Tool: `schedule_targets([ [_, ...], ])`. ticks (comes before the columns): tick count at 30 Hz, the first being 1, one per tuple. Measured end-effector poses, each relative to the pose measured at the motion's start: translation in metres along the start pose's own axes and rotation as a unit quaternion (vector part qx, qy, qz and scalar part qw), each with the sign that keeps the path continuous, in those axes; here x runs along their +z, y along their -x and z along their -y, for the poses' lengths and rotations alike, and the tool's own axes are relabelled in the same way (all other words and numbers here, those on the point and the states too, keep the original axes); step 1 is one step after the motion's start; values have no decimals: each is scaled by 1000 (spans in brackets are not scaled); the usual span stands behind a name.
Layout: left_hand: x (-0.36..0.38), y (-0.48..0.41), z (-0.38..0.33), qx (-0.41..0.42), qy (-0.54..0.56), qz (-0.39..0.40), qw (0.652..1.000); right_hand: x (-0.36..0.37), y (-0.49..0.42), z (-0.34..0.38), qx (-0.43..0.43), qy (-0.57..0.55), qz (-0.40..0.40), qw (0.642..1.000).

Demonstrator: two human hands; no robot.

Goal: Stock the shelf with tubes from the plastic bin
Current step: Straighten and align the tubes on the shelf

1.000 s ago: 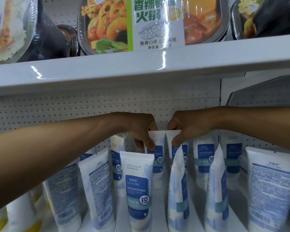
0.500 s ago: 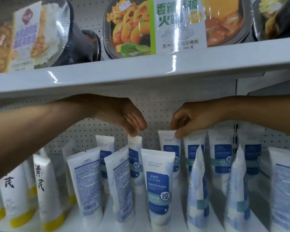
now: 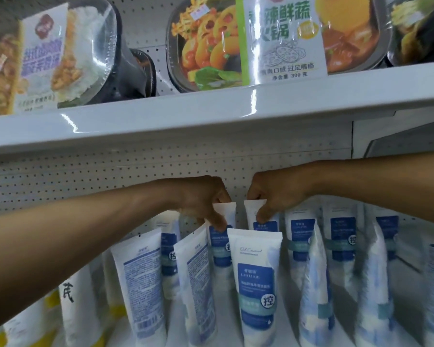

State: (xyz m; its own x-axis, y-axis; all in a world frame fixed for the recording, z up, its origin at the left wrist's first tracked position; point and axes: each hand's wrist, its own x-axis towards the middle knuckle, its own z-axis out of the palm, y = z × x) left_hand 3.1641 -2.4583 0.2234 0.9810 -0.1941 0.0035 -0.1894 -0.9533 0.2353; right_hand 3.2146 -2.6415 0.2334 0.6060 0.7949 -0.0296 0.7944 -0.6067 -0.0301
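Observation:
Several white tubes with blue labels stand upright in rows on the lower shelf (image 3: 296,344). My left hand (image 3: 203,199) pinches the top of one back-row tube (image 3: 222,236). Just to its right, my right hand (image 3: 273,194) pinches the top of a neighbouring back-row tube (image 3: 262,221). Both tubes stand against the white pegboard back wall (image 3: 110,176). A front-row tube (image 3: 256,284) faces me just below the two hands. The plastic bin is out of view.
White tubes with yellow bases (image 3: 73,309) stand at the lower left. The upper shelf (image 3: 211,113) overhangs the hands and carries wrapped ready-meal trays (image 3: 248,41). A grey panel (image 3: 406,141) closes the bay at the right.
The view shifted slightly. My left hand dropped down and right and took hold of a back-row tube top; my right hand stays on the neighbouring tube.

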Motion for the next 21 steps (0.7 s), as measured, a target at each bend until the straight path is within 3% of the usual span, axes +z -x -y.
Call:
schedule_targets([
  [21,4,-16,-3,-2,30,-12,999,3,0,-2,12,-35,6,999],
])
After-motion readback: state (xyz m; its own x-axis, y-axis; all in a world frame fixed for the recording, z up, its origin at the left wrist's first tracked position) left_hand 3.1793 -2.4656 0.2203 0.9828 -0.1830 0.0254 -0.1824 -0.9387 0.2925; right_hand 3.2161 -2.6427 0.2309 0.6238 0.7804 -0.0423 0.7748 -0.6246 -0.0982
